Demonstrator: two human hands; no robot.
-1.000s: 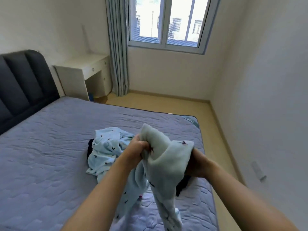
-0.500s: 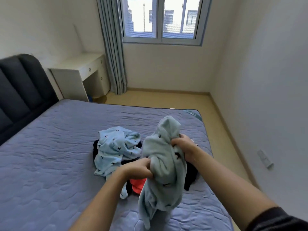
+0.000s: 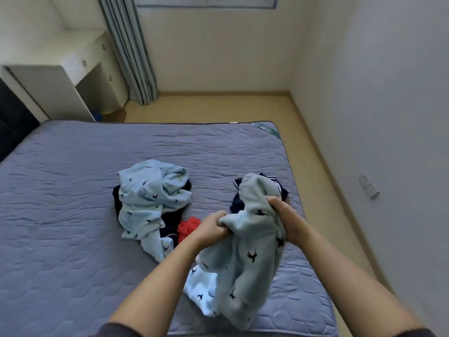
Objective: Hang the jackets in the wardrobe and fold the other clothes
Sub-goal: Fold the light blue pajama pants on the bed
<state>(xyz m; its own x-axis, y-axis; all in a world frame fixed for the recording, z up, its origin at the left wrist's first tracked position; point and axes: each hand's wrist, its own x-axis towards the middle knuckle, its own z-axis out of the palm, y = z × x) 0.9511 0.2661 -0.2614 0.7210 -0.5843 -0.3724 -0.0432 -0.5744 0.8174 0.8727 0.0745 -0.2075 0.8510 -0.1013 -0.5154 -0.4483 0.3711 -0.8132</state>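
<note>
Both hands were closed on one fleecy garment: my left hand [image 3: 213,229] bunched a fold of it in a fist, and my right hand [image 3: 288,215] gripped it a little higher, fingers curled into the cloth. That pale grey-blue fleece garment [image 3: 245,276] hung between them over the near right part of the bed [image 3: 73,215]. Its pile looked thick and soft, printed all over with small dark bird shapes. A smoother, whiter lining showed at its lower left edge.

I could read no writing anywhere. A green label [image 3: 266,128] sat at the far right corner of the mattress, with pale lettering too blurred to make out. A small white tag [image 3: 234,122] stuck out of the far edge.

A second light blue fleece piece [image 3: 150,198] with the same bird print lay crumpled near the middle of the bed, on top of a dark navy garment [image 3: 116,198]. A red, knobbly-textured item [image 3: 188,226] lay just beside my left hand. Behind the held fleece, navy cloth with thin white stripes [image 3: 262,177] peeked out.

The bed cover was grey-purple, quilted in wavy stitched lines. Beyond it stood a white tabletop [image 3: 73,76] with round-knobbed drawers, a pleated grey curtain [image 3: 131,52], a padded dark headboard [image 3: 12,113], and a white wall socket [image 3: 369,190] low on the right wall.
</note>
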